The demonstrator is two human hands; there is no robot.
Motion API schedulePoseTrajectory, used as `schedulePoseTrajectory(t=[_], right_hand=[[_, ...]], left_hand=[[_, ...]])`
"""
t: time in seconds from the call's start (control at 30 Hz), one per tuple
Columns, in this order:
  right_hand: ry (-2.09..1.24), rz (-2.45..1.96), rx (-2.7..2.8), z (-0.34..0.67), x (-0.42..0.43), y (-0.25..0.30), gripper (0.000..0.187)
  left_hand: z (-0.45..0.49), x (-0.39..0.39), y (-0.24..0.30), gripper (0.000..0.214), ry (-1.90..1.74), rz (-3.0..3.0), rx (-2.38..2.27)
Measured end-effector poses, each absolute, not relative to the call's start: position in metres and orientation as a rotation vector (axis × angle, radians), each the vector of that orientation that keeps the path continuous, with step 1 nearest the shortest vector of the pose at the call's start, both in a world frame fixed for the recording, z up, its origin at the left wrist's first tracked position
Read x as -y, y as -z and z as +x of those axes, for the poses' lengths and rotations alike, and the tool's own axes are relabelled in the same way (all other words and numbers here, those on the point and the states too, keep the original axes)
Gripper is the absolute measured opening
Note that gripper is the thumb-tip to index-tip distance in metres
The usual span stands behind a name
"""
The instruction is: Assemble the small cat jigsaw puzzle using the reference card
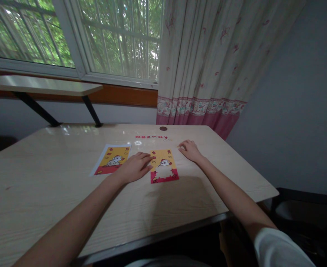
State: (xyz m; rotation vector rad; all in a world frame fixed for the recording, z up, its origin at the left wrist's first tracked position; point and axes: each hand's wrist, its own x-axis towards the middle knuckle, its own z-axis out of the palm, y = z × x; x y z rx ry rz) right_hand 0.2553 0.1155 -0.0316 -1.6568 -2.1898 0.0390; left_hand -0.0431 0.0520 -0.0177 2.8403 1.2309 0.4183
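A yellow and red jigsaw puzzle (172,179) lies flat on the table, with a white animal drawn on it and a gap in its lower middle. My left hand (137,167) rests on the puzzle's left edge, fingers stretched out and holding nothing. Just beyond the puzzle's upper right corner, my right hand (190,150) pinches a small yellowish puzzle piece (178,147) close to the tabletop. Farther back, a row of loose red puzzle pieces (147,137) runs crosswise, with several paler ones (167,139) at its right end. A printed picture (103,169) of the same design lies left of my left hand.
The light wooden table (118,215) has a round dark cap (163,128) near its back edge. A raised shelf (43,86) on black legs stands at the back left. Behind are a window and a curtain (199,100); a dark chair (305,211) is at right.
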Motion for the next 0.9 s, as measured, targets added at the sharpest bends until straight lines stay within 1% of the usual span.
schedulePoseTrajectory(t=[0.13, 0.33, 0.43, 0.57, 0.7, 0.9], right_hand=[[-0.048, -1.538, 2.223, 0.257, -0.120, 0.035, 0.029], [-0.078, -1.435, 2.267, 0.257, -0.124, 0.034, 0.013], [-0.065, -1.459, 2.222, 0.257, -0.123, 0.034, 0.010], [-0.100, -1.385, 2.227, 0.256, -0.119, 0.032, 0.006], [-0.201, -1.369, 2.218, 0.254, -0.113, 0.028, 0.006], [-0.361, -1.262, 2.143, 0.248, -0.105, 0.022, 0.016]], left_hand=[[-0.043, -0.051, 0.017, 0.041, -0.416, 2.831, -1.233], [-0.044, -0.052, 0.018, 0.042, -0.399, 2.832, -1.229], [-0.044, -0.052, 0.018, 0.041, -0.405, 2.830, -1.231], [-0.043, -0.051, 0.016, 0.040, -0.396, 2.830, -1.244], [-0.042, -0.051, 0.015, 0.039, -0.407, 2.821, -1.236], [-0.044, -0.052, 0.017, 0.036, -0.494, 2.790, -1.216]])
